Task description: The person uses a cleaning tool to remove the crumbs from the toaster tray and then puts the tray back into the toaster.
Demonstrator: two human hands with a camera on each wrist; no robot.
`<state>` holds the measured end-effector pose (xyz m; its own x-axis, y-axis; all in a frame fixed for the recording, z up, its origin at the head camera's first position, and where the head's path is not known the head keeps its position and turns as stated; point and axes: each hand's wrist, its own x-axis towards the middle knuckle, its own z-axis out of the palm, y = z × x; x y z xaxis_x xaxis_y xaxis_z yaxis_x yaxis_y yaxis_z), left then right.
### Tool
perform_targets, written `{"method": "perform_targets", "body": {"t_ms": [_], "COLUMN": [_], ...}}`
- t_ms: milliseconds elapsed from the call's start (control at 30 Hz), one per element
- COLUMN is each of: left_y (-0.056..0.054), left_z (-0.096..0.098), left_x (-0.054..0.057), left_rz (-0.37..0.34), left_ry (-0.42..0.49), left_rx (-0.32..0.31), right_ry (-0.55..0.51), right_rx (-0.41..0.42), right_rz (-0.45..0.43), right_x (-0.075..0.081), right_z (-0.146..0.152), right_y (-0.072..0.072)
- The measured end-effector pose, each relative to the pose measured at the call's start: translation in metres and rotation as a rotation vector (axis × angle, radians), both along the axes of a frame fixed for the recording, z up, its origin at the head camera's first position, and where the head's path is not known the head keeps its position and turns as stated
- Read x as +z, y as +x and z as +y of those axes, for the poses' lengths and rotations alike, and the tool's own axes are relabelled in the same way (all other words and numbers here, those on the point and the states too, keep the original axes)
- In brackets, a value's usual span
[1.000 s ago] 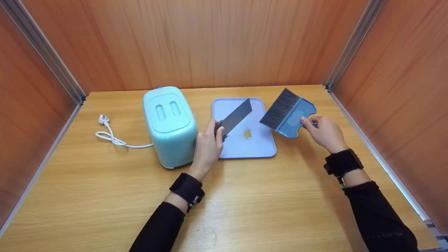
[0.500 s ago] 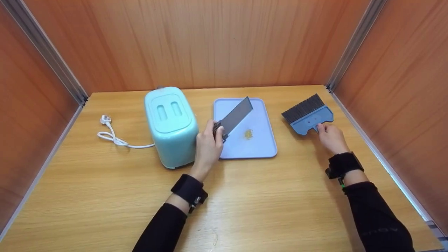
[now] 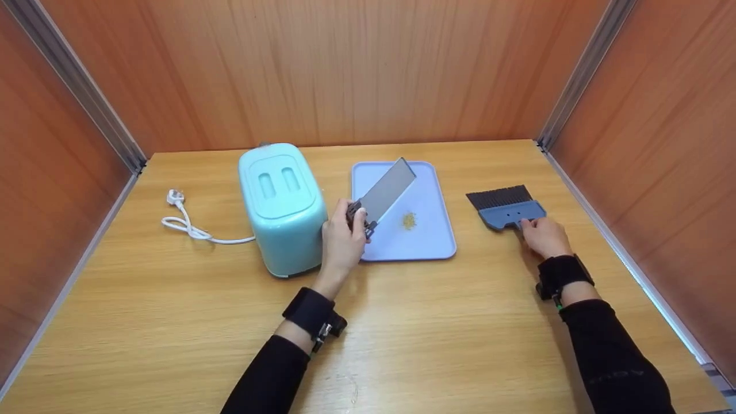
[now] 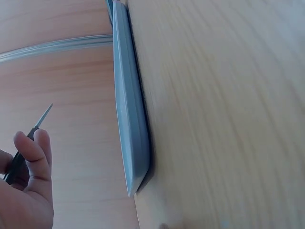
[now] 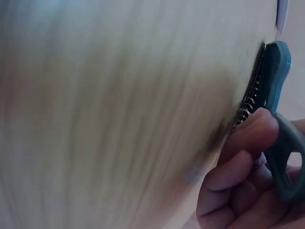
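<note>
My left hand point(image 3: 343, 238) grips the dark handle of a scraper with a wide, flat grey blade point(image 3: 390, 188). The blade is tilted up over the lavender tray point(image 3: 397, 247), pointing away to the right. In the left wrist view the scraper point(image 4: 44, 116) shows nearly edge-on between curled fingers. On the tray lies a small patch of yellowish crumbs point(image 3: 409, 221). To the right of the tray, my right hand point(image 3: 545, 237) pinches the handle of a blue brush point(image 3: 509, 215) with dark bristles. In the right wrist view the brush point(image 5: 276, 67) lies low along the tabletop, its looped handle at the fingers.
A turquoise toaster point(image 3: 282, 190) stands just left of the tray, close beside my left hand. Its white cord point(image 3: 192, 232) and plug point(image 3: 175, 197) lie farther left. Wooden panels point(image 3: 368, 69) enclose the table at the back and both sides.
My right hand has carried the brush rightward and down, away from the tray to the tabletop. The scraper's blade has turned slightly, showing more of its face; my left hand has stayed in place.
</note>
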<state>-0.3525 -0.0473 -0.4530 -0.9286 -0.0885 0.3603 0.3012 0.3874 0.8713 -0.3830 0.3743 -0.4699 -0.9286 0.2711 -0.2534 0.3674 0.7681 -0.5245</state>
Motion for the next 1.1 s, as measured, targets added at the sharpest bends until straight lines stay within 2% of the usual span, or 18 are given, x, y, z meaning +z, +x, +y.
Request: {"method": "perform_targets", "body": {"t_ms": [200, 333, 667, 867, 1100], "left_y": [0.001, 0.001, 0.000, -0.002, -0.004], "left_z": [0.000, 0.001, 0.005, 0.007, 0.011], "left_x": [0.003, 0.004, 0.005, 0.007, 0.010], "left_rz": [-0.101, -0.151, -0.212, -0.254, -0.314], "left_ry": [0.094, 0.149, 0.304, 0.414, 0.502], "left_rx": [-0.043, -0.064, -0.099, -0.141, -0.138], "right_ry": [0.025, 0.036, 0.099, 0.119, 0.084], "right_rx": [-0.022, -0.038, -0.056, -0.017, -0.020], "right_rz": [-0.036, -0.028, 0.036, 0.117, 0.062], "right_x": [-0.001, 0.000, 0.001, 0.000, 0.000], "right_z": [-0.002, -0.003, -0.005, -0.003, -0.003], "right_y": [0.000, 0.001, 0.005, 0.004, 0.003]}}
